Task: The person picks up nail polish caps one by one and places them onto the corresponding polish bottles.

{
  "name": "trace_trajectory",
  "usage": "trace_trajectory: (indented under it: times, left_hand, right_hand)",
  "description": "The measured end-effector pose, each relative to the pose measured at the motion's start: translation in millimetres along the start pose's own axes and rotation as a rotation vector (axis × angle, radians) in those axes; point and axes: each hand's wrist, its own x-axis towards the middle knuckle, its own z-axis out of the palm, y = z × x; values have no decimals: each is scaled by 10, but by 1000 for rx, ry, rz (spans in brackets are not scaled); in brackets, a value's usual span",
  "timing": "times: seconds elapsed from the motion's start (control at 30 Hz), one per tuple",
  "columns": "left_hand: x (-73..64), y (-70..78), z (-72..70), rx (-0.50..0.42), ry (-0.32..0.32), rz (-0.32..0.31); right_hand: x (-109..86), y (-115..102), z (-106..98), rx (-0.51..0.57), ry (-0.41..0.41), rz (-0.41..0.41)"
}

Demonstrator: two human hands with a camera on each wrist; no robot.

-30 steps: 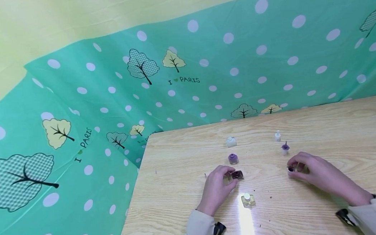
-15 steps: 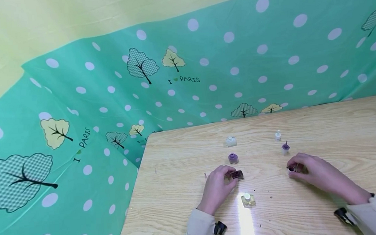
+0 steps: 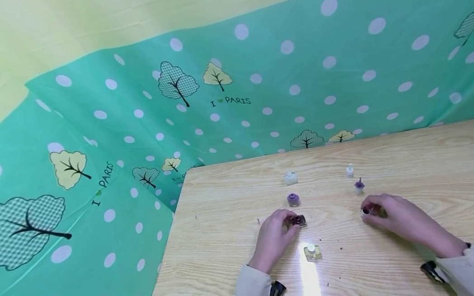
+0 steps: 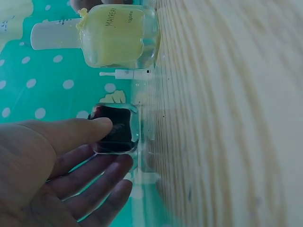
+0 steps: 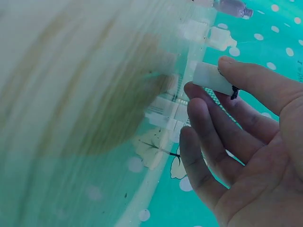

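My left hand (image 3: 272, 236) pinches a small dark red nail polish bottle (image 4: 120, 130) on the table, thumb on its near face. No cap sits on that bottle. Over to the right, my right hand (image 3: 391, 213) holds a white nail polish cap (image 5: 209, 77) between thumb and fingers, low at the tabletop. Its open end faces up, with dark polish smeared at the rim. Closer to me than the dark bottle stands a yellow nail polish bottle (image 4: 118, 38) with its white cap on.
Beyond the left hand are an uncapped purple bottle (image 3: 293, 199) and an uncapped clear-white bottle (image 3: 291, 178). A purple-stained cap (image 3: 359, 186) and a white cap with its brush up (image 3: 350, 171) stand past the right hand. A polka-dot curtain (image 3: 235, 116) hangs behind the table.
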Motion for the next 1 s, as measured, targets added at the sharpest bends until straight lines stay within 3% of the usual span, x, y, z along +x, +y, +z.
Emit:
trace_trajectory:
  times: [0.4,0.57,1.0]
  left_hand:
    - [-64,-3,-66,-168,89,-27]
    - [-86,17,-99,-185,94,-44]
    - [-130,34,-142,-170,137,10]
  right_hand:
    - [-31,-96,-31,13,33,7]
    - [-39,-140,-52,-11,67,-19]
    - [-80,-236,-94,-69,161,-94]
